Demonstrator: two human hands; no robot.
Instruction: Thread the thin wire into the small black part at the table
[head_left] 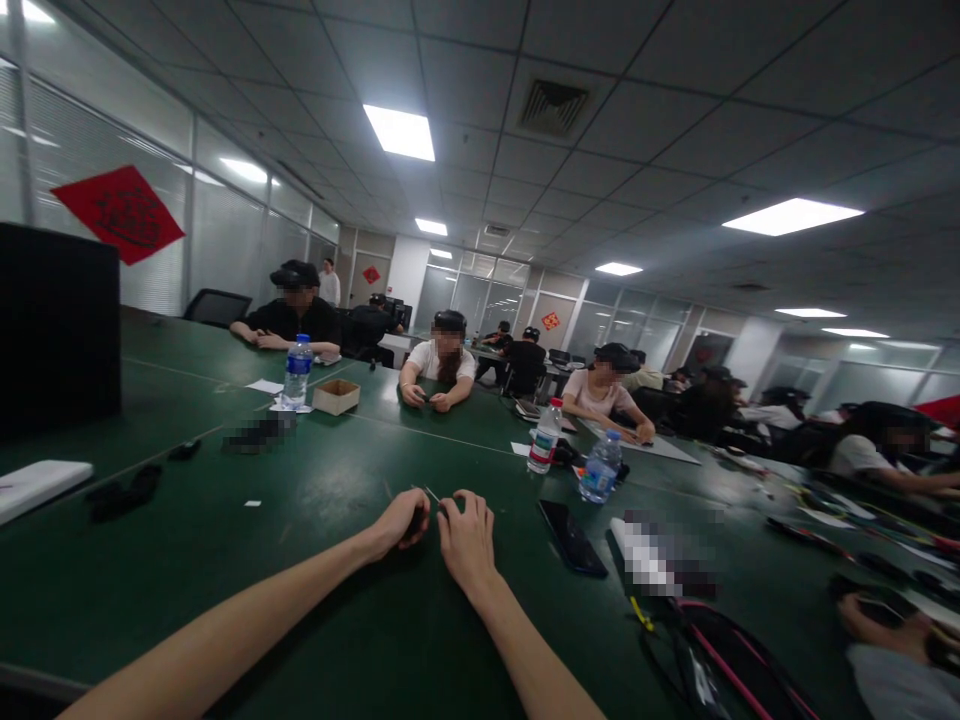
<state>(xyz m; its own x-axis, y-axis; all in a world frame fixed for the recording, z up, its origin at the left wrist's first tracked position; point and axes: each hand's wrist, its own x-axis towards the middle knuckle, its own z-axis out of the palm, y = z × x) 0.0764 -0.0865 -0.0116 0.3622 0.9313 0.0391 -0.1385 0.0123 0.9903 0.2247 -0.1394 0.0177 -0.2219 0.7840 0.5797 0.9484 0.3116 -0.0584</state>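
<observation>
Both my hands are close together over the green table, nearly touching. My left hand (405,518) is closed, its fingers curled inward; what they hold, if anything, is hidden. Beside it my right hand (466,535) has bent fingers, with thumb and forefinger pinched towards the left hand. A thin, light, metal-looking sliver (432,495) sticks up between the hands at the right fingertips; its kind is too small to tell. A dark phone (572,538) lies to the right of my right hand.
Two water bottles (544,436) (600,467) stand beyond the phone. Cables and a black-and-pink bag-like item (731,655) lie at right. Farther left are a bottle (297,372), a small open box (336,397) and a black monitor-like block (60,330). Several people sit around.
</observation>
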